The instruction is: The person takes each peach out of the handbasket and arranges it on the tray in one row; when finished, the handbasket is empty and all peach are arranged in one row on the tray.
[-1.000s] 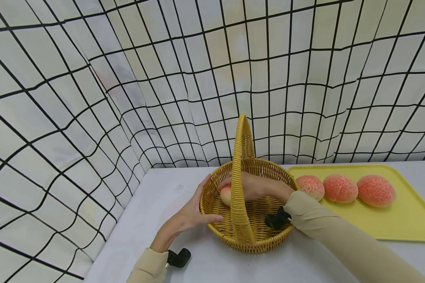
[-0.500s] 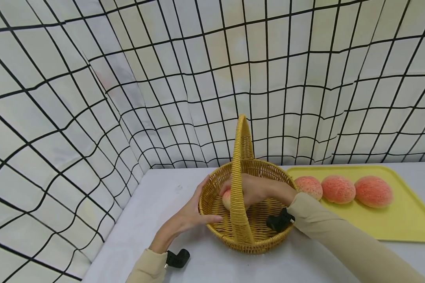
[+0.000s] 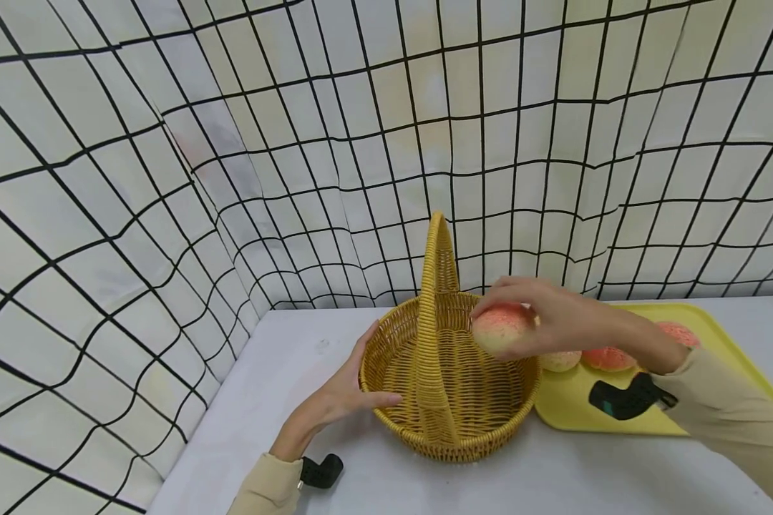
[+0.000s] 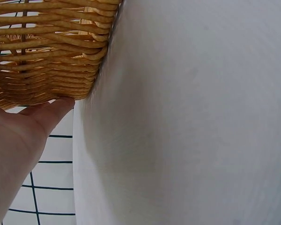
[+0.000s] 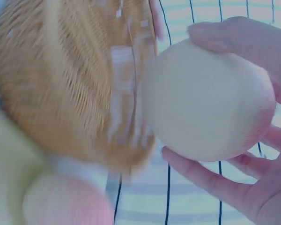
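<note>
My right hand [image 3: 547, 315] holds a pink-and-cream peach [image 3: 502, 329] above the right rim of a round wicker basket [image 3: 451, 447] with a tall arched handle. In the right wrist view, the thumb and fingers spread around the peach [image 5: 206, 103], its pale underside towards the camera. My left hand [image 3: 341, 393] rests against the basket's left side, thumb straight over the rim. Seen from the left wrist, its straight fingers touch the outer weave of the basket [image 4: 47, 56]. The basket's woven floor shows past the handle.
Right of the basket lies a yellow tray [image 3: 580, 415], partly behind my right arm. Several things are on it: a peach [image 3: 560, 360], another peach [image 3: 608, 359] and a farther peach [image 3: 679, 332]. A white curtain with black grid lines [image 3: 386, 143] stands behind the white table [image 3: 283, 357].
My right hand has lifted the peach out of the basket and moved right with it, to above the right rim. The left hand has stayed at the basket's left side.
</note>
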### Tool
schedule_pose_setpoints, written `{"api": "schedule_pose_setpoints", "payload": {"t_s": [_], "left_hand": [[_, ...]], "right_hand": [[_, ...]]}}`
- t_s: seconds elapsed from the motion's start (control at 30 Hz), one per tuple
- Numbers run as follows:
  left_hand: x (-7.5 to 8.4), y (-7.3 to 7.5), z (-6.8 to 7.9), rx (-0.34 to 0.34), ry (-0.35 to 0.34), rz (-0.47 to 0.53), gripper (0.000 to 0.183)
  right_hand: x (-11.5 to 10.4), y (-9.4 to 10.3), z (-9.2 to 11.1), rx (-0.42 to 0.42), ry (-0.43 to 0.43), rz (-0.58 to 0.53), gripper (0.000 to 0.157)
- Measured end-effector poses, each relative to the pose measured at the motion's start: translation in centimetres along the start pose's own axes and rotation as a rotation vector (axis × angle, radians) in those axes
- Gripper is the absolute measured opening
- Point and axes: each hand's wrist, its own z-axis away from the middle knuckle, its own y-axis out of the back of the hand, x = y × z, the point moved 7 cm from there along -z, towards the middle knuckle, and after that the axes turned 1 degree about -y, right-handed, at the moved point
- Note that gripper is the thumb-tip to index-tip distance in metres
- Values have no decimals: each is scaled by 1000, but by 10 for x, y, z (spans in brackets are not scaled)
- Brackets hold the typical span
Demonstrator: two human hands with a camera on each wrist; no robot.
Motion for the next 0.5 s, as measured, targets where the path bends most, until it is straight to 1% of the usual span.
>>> {"api": "schedule_pose_setpoints", "payload": {"t_s": [0.07, 0.13, 0.2, 0.27, 0.37, 0.5], "left_hand": [[-2, 1, 1, 8, 11, -12, 128], [-3, 1, 1, 19, 21, -18, 127], [-4, 1, 1, 23, 23, -23, 127], [-4, 0, 1, 20, 23, -16, 127], [-4, -1, 1, 16, 19, -23, 127], [-1, -1, 0, 19, 14, -29, 127]], "right_hand": [[8, 17, 20, 47, -38, -2, 48], [18, 34, 40, 102, -73, 33, 50], [31, 51, 62, 154, -136, 85, 53], [48, 67, 88, 206, -216, 128, 58], [75, 92, 128, 312, -326, 187, 63], [112, 120, 182, 503, -472, 238, 66]]}}
